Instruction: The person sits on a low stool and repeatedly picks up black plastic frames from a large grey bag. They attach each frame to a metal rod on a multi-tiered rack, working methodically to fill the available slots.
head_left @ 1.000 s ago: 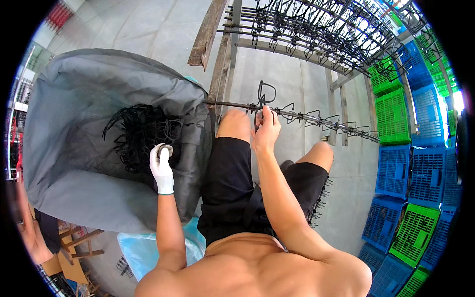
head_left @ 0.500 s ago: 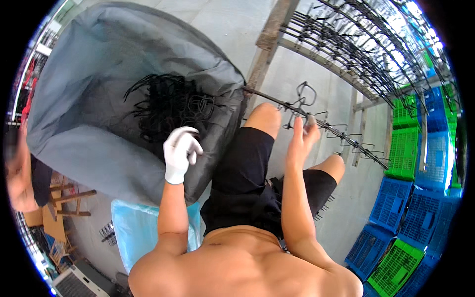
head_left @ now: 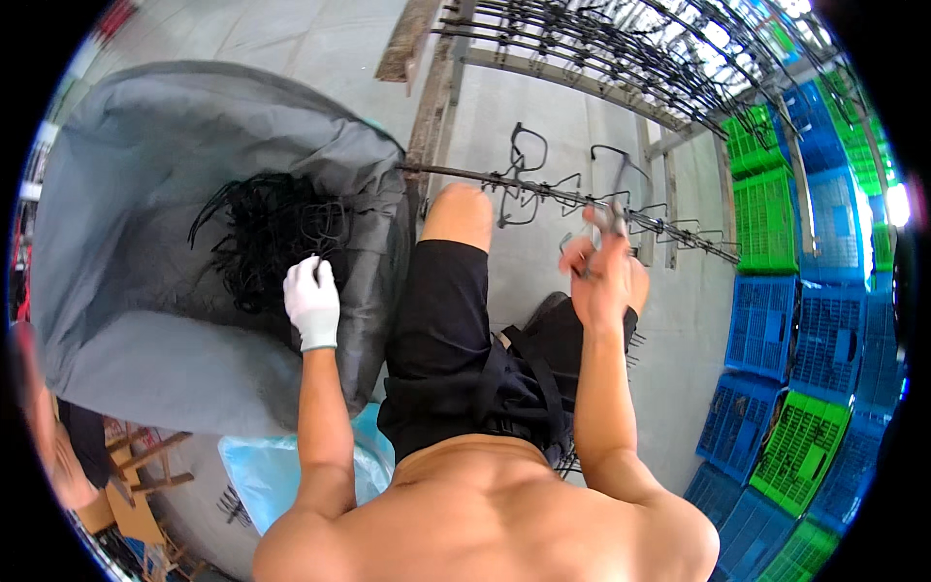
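white-gloved left hand [head_left: 312, 308] beside tangled black eyeglass-shaped frames [head_left: 276, 218] in grey fabric bin [head_left: 175, 369] at left, bare right hand [head_left: 602, 283] near thin dark metal rod [head_left: 553, 192], right of centre, can't tell either hand's grip

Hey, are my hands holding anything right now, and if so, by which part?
It cannot be told: the right hand is blurred beside a black eyeglass frame, and the gloved left hand, near the black heap, shows mainly its back.
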Available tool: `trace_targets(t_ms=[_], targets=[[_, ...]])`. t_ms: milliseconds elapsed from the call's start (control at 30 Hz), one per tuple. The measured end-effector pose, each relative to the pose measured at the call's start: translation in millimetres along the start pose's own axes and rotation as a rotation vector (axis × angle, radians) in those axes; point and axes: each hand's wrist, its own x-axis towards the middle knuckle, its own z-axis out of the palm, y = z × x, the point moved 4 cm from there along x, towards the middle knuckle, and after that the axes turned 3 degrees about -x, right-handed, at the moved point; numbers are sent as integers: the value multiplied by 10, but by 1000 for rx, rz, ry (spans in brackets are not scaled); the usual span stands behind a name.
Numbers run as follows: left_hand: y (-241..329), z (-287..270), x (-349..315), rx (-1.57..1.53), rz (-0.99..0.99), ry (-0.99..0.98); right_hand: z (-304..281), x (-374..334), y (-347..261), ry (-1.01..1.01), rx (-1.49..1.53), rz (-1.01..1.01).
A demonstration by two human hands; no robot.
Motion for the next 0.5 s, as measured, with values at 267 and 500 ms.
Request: trace_targets(t_ms=[267,500], targets=[[484,-227,1,-817,-83,-130,-154,265,363,418,-121,392],[286,288,-213,-855,-115,-308,-224,514,594,603,27,190]])
